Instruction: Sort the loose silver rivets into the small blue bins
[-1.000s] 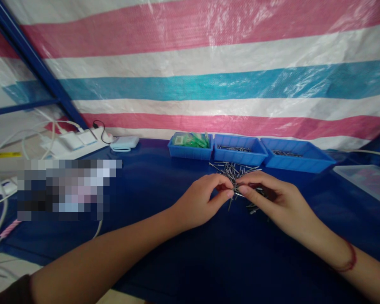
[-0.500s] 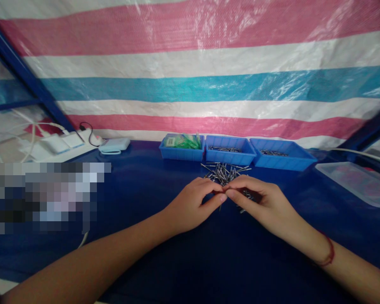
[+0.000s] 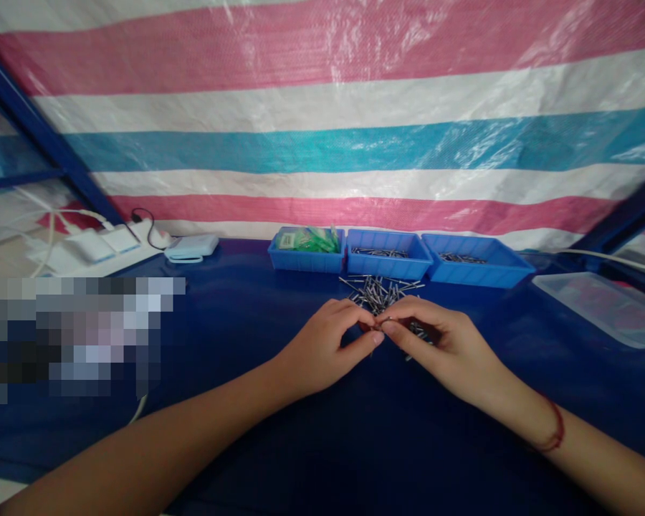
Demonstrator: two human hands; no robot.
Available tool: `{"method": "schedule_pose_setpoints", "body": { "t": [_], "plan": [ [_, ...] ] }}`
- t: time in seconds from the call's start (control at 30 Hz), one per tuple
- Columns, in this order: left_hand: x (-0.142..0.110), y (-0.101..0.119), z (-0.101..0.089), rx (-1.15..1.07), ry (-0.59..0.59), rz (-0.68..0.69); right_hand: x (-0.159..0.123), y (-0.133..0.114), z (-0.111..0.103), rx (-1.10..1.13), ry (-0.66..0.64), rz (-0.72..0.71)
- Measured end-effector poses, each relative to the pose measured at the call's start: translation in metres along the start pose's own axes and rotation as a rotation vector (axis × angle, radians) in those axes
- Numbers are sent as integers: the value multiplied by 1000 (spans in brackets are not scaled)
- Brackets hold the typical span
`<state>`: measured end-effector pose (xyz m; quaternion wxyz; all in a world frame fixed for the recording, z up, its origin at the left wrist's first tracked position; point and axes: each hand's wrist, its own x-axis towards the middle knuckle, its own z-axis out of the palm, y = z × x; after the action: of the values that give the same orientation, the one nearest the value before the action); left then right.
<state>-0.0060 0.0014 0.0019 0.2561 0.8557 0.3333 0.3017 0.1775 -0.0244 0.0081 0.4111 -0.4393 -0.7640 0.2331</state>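
Observation:
My left hand [image 3: 325, 344] and my right hand [image 3: 446, 344] meet fingertip to fingertip at the near side of a loose pile of metal rivets [image 3: 379, 290]. Both are closed in a pinch, thumb against forefinger. A glint of metal, seemingly one rivet [image 3: 389, 319], shows at the touching fingertips; most of it is hidden. More of the thin, dark and silvery rivets lie under and behind my right hand, partly covered by it.
Behind the pile stand three blue bins: the left bin [image 3: 306, 261] holds green packets, the middle bin [image 3: 390, 269] and right bin [image 3: 478, 272] hold metal pins. A clear plastic box [image 3: 596, 304] sits at right. Power strip [image 3: 112, 251], cables and a pale blue case [image 3: 192, 248] are at left.
The view has turned slightly right, so the bins and pile appear further left. Both hands stay pinched together at the pile, with only small finger shifts.

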Motion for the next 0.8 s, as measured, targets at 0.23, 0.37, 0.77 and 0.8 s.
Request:
{"method": "schedule_pose_setpoints", "body": {
  "t": [0.23,0.37,0.77,0.8],
  "plan": [
    [-1,-3,1,-17,87,-26,2,0,0,-24,18,47],
    [0,-4,2,-40,127,-25,1,4,0,-32,-10,69],
    [-1,-2,2,-45,158,-40,3,2,1,-85,-78,1],
    [-1,-2,2,-45,162,-50,3,4,0,-89,-71,2]
  ]
}}
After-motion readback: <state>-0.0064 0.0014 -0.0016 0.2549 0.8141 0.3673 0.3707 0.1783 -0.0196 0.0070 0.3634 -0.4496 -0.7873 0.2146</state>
